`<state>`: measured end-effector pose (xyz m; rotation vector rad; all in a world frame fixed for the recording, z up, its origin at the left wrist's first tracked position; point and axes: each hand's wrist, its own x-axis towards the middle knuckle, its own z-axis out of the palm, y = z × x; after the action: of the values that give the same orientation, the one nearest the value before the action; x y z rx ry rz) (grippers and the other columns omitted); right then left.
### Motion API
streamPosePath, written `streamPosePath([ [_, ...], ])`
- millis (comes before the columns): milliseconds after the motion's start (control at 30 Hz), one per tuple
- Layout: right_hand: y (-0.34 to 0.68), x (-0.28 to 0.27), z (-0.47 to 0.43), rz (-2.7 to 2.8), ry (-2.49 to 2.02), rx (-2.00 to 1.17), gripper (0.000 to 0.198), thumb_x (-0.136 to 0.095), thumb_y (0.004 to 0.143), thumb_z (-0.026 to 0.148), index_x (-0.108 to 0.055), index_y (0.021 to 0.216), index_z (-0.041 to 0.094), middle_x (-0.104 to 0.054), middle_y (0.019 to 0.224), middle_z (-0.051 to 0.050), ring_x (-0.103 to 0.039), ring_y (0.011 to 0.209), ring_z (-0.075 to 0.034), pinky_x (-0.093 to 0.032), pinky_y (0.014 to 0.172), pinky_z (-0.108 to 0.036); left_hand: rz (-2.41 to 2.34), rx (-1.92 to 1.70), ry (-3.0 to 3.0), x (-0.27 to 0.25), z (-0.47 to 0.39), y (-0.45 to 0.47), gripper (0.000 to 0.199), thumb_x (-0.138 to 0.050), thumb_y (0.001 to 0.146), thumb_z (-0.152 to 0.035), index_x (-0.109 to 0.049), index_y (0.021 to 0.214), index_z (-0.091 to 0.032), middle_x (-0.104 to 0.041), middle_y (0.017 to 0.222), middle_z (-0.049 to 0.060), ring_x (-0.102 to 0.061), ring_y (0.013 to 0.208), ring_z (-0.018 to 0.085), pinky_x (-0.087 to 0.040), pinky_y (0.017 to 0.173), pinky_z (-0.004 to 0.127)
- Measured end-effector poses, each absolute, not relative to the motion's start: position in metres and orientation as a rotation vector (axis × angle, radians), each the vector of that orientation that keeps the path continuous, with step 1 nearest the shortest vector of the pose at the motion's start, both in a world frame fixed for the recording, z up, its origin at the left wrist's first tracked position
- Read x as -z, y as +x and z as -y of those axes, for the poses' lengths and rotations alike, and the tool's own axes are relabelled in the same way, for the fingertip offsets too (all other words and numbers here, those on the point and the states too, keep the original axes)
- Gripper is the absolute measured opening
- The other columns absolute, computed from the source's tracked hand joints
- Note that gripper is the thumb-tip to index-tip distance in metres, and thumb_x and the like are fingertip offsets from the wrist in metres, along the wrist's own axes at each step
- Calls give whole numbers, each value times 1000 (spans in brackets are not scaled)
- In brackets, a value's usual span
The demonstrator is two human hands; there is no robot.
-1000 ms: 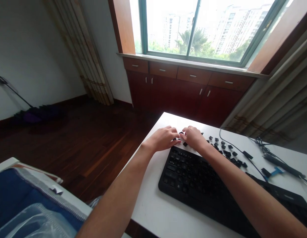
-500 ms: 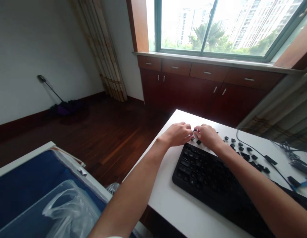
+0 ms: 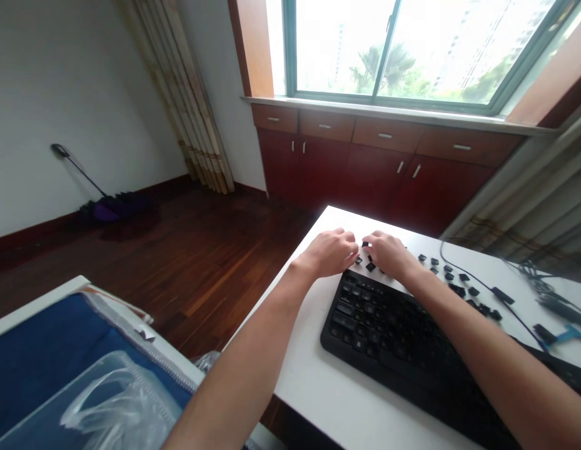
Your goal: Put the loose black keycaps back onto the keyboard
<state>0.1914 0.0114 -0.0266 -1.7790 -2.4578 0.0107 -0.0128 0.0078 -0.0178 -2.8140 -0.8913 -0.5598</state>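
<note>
A black keyboard (image 3: pixel 365 325) with many bare key positions lies on the white table (image 3: pixel 299 375), partly hidden beneath my right forearm. Just beyond its top left corner, my right hand (image 3: pixel 388 253) pinches a small black keycap (image 3: pixel 365 244) between thumb and fingers. Close beside it on the left is my left hand (image 3: pixel 332 251), fingers curled in and closed; whatever they hold, if anything, is hidden. A loose keycap (image 3: pixel 370 266) rests on the table between the hands and the keyboard. Several more keycaps (image 3: pixel 448 269) are scattered to the right of my right hand.
A black cable (image 3: pixel 478 281) runs across the table's right side, near a blue tool (image 3: pixel 569 334) and a bundled cord (image 3: pixel 536 275). At lower left stands a white-framed blue bed-like piece (image 3: pixel 37 350) with a clear plastic bag (image 3: pixel 126 406). Cabinets (image 3: pixel 323 165) line the window wall.
My hands have drawn slightly apart, and the keycap in my right hand shows more clearly. The whole view has shifted a little, so the table appears further left.
</note>
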Motion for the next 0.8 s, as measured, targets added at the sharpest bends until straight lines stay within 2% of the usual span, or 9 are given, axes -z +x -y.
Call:
streamPosePath([
  [133, 195, 28, -11, 2409, -1751, -37, 31, -60, 97, 37, -61, 121, 18, -62, 122, -9, -63, 104, -21, -55, 90, -42, 896, 603, -2809, 18, -7, -10, 29, -47, 100, -31, -72, 95, -19, -68, 103, 9, -61, 96, 23, -51, 83, 36],
  [333, 199, 32, -16, 2296, -1705, -140, 31, -60, 97, 38, -61, 119, 17, -62, 120, -8, -63, 102, -20, -55, 89, -42, 926, 656, -2818, 18, -2, -5, 25, -49, 99, -31, -69, 107, -21, -69, 106, 8, -61, 99, 22, -51, 86, 35],
  [533, 200, 34, -19, 2143, -1649, -317, 30, -61, 96, 39, -62, 116, 16, -64, 115, -8, -63, 100, -20, -55, 88, -42, 964, 712, -2849, 20, 1, -3, 22, -51, 97, -31, -70, 105, -21, -69, 104, 7, -62, 98, 22, -52, 85, 35],
  [667, 202, 29, -18, 1969, -1574, -507, 27, -63, 95, 38, -64, 108, 15, -66, 107, -6, -64, 95, -18, -55, 86, -41, 1055, 891, -2866, 21, 1, -2, 23, -55, 96, -32, -67, 112, -22, -69, 107, 7, -62, 101, 23, -53, 89, 39],
  [800, 205, 20, -10, 1628, -1457, -724, 34, -75, 84, 42, -67, 104, 15, -70, 99, -6, -66, 92, -19, -55, 88, -39, 1180, 1225, -2879, 19, 4, 5, 31, -57, 96, -36, -61, 122, -21, -69, 109, 7, -64, 98, 21, -56, 87, 38],
])
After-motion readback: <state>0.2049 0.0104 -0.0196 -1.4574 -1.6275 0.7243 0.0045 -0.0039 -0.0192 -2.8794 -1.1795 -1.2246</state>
